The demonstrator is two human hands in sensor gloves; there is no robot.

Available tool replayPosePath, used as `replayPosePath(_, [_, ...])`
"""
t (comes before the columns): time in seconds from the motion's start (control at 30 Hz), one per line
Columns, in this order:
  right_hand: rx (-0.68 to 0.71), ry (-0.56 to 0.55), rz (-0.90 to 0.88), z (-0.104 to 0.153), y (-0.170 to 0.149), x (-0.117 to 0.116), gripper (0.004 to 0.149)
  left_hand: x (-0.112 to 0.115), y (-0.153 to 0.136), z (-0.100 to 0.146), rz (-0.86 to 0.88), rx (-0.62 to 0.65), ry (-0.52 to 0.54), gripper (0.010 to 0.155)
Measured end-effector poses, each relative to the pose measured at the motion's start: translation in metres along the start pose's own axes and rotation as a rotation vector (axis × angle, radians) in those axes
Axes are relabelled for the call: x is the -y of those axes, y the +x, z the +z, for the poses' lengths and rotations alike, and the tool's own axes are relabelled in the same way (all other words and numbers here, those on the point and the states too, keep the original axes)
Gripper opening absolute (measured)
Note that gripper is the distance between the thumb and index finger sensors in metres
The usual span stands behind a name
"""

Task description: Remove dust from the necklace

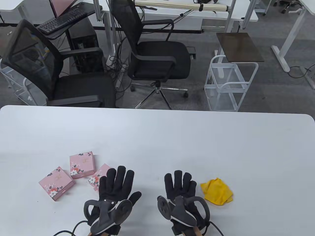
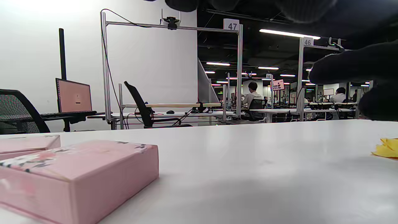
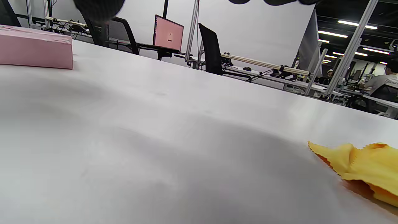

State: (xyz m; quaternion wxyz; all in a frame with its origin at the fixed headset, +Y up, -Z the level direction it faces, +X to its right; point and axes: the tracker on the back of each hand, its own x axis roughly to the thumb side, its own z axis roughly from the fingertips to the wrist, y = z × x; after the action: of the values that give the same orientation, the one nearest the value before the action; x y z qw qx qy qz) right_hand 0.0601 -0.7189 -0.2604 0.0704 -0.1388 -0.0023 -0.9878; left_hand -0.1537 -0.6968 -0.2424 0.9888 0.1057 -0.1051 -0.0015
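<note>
Fingers of both gloved hands lie straight and spread, palms down over the white table (image 1: 157, 137), holding nothing. Left hand (image 1: 114, 190) sits just beside three closed pink floral boxes (image 1: 82, 164); its fingertips overlap the nearest box (image 1: 97, 179) in the table view, though contact cannot be confirmed. Right hand (image 1: 181, 190) rests just left of a crumpled yellow cloth (image 1: 216, 191), close to but apart from its little finger. No necklace is visible in any view; by judgement it is inside one of the boxes. The deciding relation is therefore lateral: boxes lie to the outer left of the left hand, cloth to the outer right of the right hand, so each hand is nearer its own item. The boxes are roughly square, with no marked long axis. Dusting has not begun; opening a box appears to be the step required first.
</note>
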Motion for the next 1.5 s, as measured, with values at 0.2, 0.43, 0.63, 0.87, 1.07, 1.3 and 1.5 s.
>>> replayPosePath(0.2, [-0.001,0.006,0.000,-0.001,-0.001,0.000,0.081,0.000,0.000,0.000,0.001,-0.003,-0.006,0.076])
replayPosePath(0.43, [-0.006,0.019,-0.005,-0.002,-0.002,-0.001,0.081,0.002,-0.007,-0.003,0.023,-0.026,-0.024,0.076])
replayPosePath(0.63, [-0.013,0.029,-0.016,-0.002,-0.004,-0.002,0.081,0.006,-0.031,-0.011,0.064,-0.102,-0.064,0.077])
replayPosePath(0.87, [-0.017,0.034,-0.028,-0.003,-0.006,-0.003,0.080,0.031,-0.076,-0.022,0.141,-0.256,-0.224,0.080])
replayPosePath(1.07, [-0.014,0.039,-0.027,-0.004,-0.007,-0.004,0.079,0.064,-0.089,-0.027,0.143,-0.283,-0.476,0.083])
replayPosePath(1.3, [-0.018,0.048,-0.032,-0.004,-0.009,-0.005,0.080,0.065,-0.083,-0.029,0.127,-0.300,-0.644,0.081])
replayPosePath(1.5, [-0.020,0.050,-0.033,-0.004,-0.009,-0.006,0.080,0.068,-0.077,-0.027,0.089,-0.312,-0.584,0.082])
